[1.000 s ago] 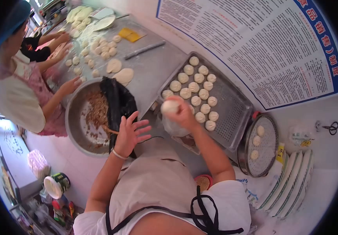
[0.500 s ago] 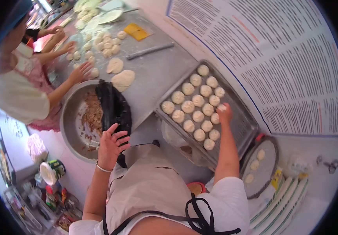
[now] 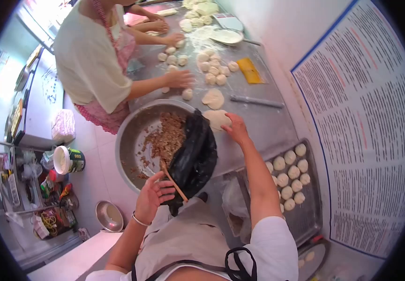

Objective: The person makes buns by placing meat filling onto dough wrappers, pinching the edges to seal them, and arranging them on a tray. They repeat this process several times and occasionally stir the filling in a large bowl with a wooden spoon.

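While the right hand [image 3: 237, 130] touches the dough [image 3: 214, 119] at its right edge on the table [image 3: 264, 124], whether its fingers pinch I cannot tell. The left hand [image 3: 153, 198], fingers apart, hangs by the bowl [image 3: 128, 140].

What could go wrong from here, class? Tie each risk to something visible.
1. The flat dough round might tear or stretch if the right hand pulls at its edge.
2. The wooden stick sticks out beside the left hand, so a bump could shift it.
3. The loose black bag on the bowl might slip into the filling.
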{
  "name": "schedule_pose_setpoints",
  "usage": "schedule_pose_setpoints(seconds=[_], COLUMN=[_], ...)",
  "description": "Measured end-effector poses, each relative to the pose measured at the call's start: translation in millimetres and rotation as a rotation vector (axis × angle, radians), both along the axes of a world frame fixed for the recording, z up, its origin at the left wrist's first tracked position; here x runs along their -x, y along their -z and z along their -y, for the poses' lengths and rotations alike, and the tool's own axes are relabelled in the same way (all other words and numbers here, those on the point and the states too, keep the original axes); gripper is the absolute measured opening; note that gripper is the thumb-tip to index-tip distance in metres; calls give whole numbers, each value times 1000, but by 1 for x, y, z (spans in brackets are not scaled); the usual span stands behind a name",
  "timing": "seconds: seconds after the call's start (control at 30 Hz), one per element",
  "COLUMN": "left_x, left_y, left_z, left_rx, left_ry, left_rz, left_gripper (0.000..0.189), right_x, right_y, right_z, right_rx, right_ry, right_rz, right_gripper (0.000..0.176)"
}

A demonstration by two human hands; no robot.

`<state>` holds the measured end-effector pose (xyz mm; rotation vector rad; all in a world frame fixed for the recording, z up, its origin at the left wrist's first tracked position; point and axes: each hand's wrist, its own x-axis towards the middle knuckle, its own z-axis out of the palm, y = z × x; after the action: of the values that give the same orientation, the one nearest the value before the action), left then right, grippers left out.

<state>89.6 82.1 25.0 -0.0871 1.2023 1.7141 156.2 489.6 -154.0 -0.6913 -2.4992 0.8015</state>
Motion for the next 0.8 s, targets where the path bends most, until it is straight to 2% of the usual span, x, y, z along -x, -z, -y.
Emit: schedule_pose_setpoints(seconds=[0.07, 0.13, 0.23, 0.33, 0.43, 0.53, 0.63, 0.73, 0.8], left_x=[4, 11, 21, 28, 38, 43, 49, 57, 62], left_y=[-1, 4, 6, 9, 11, 16, 19, 25, 29], left_z=[18, 36, 52, 56, 54, 48, 31, 0, -31], left_rx=[16, 40, 63, 64, 71, 60, 31, -14, -72], left_ry=[-56, -108, -160, -171, -142, -87, -6, 90, 133], left_rz=[-27, -22, -11, -5, -13, -4, 22, 36, 97], left_gripper=[53, 53, 51, 51, 51, 51, 50, 48, 50], right_x=[36, 49, 43, 36, 42, 13, -5, -2, 11], right_y=[18, 13, 27, 43, 73, 69, 48, -7, -68], right_z=[5, 11, 7, 4, -17, -39, -46, -37, 6], right_rx=[-108, -186, -199, -153, 562, 1727, 1705, 1489, 1276], right_ry=[-37, -35, -141, -85, 458, 423, 424, 473, 260], right_rz=[81, 211, 201, 92, -93, -1016, -1266, -1143, -966], right_gripper=[41, 40, 34, 27, 29, 34, 37, 32, 27])
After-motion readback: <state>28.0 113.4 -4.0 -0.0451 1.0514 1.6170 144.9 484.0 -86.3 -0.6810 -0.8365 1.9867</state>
